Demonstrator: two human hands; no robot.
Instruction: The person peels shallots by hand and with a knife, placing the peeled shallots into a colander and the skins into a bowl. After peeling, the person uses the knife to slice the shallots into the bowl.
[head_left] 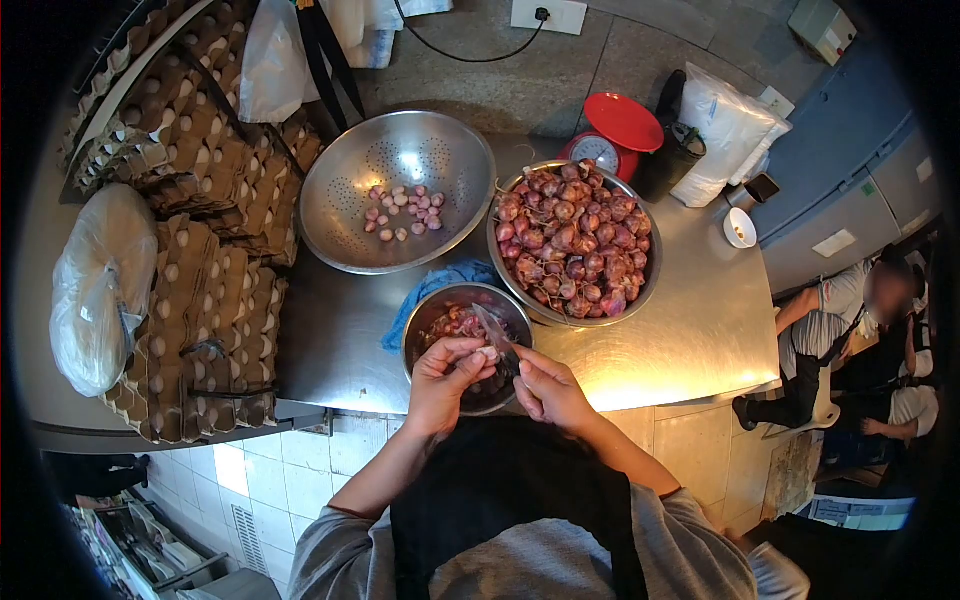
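Note:
Over a small steel bowl [409, 335] with onion skins inside, my left hand [442, 383] pinches a pale, peeled shallot [488, 354]. A knife [491, 325] is in my right hand [553, 388], its blade pointing up and left beside the shallot. Behind the bowl, to the left, a steel colander [340, 220] holds several peeled shallots [412, 204]. To the right, a large bowl [655, 270] is heaped with unpeeled red shallots [580, 240]. A blue cloth [425, 287] lies partly under the small bowl.
Stacked egg trays [200, 320] and a plastic bag [100, 290] stand at the left. A red scale [622, 125], a dark container [672, 165] and a white bowl [740, 228] are behind right. People sit at the far right, beyond the steel table [690, 350].

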